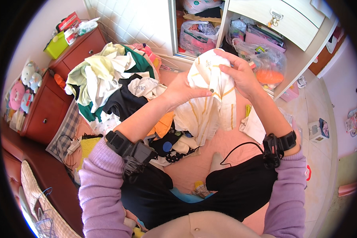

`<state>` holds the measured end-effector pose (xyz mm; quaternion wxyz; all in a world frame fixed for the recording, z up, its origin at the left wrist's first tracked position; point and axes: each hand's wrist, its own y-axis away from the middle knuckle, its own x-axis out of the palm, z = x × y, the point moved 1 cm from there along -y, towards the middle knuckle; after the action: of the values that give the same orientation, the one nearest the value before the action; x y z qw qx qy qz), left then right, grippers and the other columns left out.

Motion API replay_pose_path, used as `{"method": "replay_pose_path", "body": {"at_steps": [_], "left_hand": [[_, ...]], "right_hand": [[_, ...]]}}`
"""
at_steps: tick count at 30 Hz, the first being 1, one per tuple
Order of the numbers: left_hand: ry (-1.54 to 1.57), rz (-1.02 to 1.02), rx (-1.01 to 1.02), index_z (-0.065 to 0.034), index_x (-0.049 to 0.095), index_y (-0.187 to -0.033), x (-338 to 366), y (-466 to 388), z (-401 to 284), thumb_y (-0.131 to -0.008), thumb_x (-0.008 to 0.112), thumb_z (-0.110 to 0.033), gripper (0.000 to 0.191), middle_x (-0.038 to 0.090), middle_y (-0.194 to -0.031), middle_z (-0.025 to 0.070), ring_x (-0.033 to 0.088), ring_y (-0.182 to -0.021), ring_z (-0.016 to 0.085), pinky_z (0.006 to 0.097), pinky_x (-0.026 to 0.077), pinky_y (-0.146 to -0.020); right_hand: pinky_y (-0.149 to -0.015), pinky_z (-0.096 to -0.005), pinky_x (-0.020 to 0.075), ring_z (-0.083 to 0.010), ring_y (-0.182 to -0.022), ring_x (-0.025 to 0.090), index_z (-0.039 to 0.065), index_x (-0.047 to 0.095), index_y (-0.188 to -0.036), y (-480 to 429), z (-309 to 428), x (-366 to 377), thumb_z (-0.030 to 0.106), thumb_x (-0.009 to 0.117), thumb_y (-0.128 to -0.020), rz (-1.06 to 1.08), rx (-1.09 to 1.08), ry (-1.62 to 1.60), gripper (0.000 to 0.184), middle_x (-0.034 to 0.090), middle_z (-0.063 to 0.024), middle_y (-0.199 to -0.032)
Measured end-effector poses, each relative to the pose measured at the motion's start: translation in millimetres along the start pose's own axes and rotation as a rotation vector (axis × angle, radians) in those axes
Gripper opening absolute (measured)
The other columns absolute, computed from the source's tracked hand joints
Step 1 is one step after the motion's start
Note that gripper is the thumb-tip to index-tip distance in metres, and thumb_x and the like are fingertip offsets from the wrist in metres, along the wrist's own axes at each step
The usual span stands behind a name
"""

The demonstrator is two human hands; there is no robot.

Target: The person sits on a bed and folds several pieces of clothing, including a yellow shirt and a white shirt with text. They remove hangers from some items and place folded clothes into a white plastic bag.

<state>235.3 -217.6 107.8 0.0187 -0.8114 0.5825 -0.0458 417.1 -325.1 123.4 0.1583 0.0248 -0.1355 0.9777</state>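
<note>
Both hands hold up a white garment with yellow stripes (209,104), its lower part hanging in folds over the pink sheet (226,145). My left hand (184,92) grips its left side, the thumb lying near a dark button. At the upper right edge, my right hand (239,71) pinches the cloth between thumb and fingers. A large heap of clothes (107,74), white, pale yellow, green and black, lies to the left. Under and beside the held garment are an orange cloth (162,125) and dark printed clothes (163,145). A folded white cloth (254,128) lies right of it.
Red-brown drawers (47,119) stand at the left, with stuffed toys beside them and a green box (56,46) on top. An open cabinet with plastic bags (199,37) stands ahead. My black-trousered legs are spread on the bed, and a black cable (241,144) loops from the right wrist strap.
</note>
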Motion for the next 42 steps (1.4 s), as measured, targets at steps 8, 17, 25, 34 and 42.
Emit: {"method": "replay_pose_path", "body": {"at_steps": [8,17,25,34,42], "left_hand": [[-0.127,-0.124,0.010,-0.0010,0.061,-0.122,2,-3,9,-0.079,0.079,-0.007,0.047,0.068,-0.113,0.0059,0.063,-0.103,0.013,0.0306,0.050,-0.092],[-0.434,-0.360,0.197,0.0000,0.074,-0.095,-34,-11,-1,-0.075,0.072,-0.009,0.021,0.073,-0.081,0.0055,0.066,-0.073,0.010,0.0281,0.051,-0.069],[-0.765,-0.562,0.365,-0.0010,0.073,-0.097,-47,-5,-19,-0.076,0.072,-0.009,0.023,0.072,-0.079,0.0141,0.071,-0.072,0.020,0.0316,0.053,-0.067],[-0.834,-0.569,0.421,0.0003,0.072,-0.097,-33,-14,-16,-0.080,0.073,-0.012,0.021,0.072,-0.082,0.0169,0.072,-0.074,0.023,0.0336,0.053,-0.067],[-0.750,-0.380,0.453,0.0022,0.072,-0.104,-2,-56,-31,-0.085,0.070,-0.006,0.020,0.074,-0.092,0.0056,0.066,-0.081,0.007,0.0247,0.053,-0.072]], "right_hand": [[-0.095,-0.0285,0.0488,-0.0140,-0.108,0.059,-0.002,0.049,-0.138,0,1,3,0.002,0.065,-0.089,0.014,0.014,0.013,0.052,0.058,-0.0089,-0.128],[-0.097,-0.0312,0.0459,-0.0175,-0.108,0.060,0.013,0.035,-0.149,8,-8,-9,0.001,0.078,-0.075,0.052,0.031,0.323,0.087,0.060,-0.0091,-0.123],[-0.073,-0.0412,0.0463,-0.0359,-0.084,0.058,0.001,0.068,-0.094,-3,-5,-27,-0.001,0.062,-0.080,-0.174,-0.574,1.193,0.016,0.065,-0.0142,-0.091],[-0.073,-0.0386,0.0477,-0.0325,-0.084,0.060,0.006,0.066,-0.106,-3,48,-48,0.005,0.059,-0.089,-0.027,-0.776,1.305,0.019,0.059,-0.0121,-0.090],[-0.074,-0.0321,0.0463,-0.0280,-0.083,0.058,0.004,0.063,-0.109,34,102,-94,0.006,0.057,-0.092,0.046,-0.605,1.471,0.018,0.060,-0.0092,-0.093]]}}
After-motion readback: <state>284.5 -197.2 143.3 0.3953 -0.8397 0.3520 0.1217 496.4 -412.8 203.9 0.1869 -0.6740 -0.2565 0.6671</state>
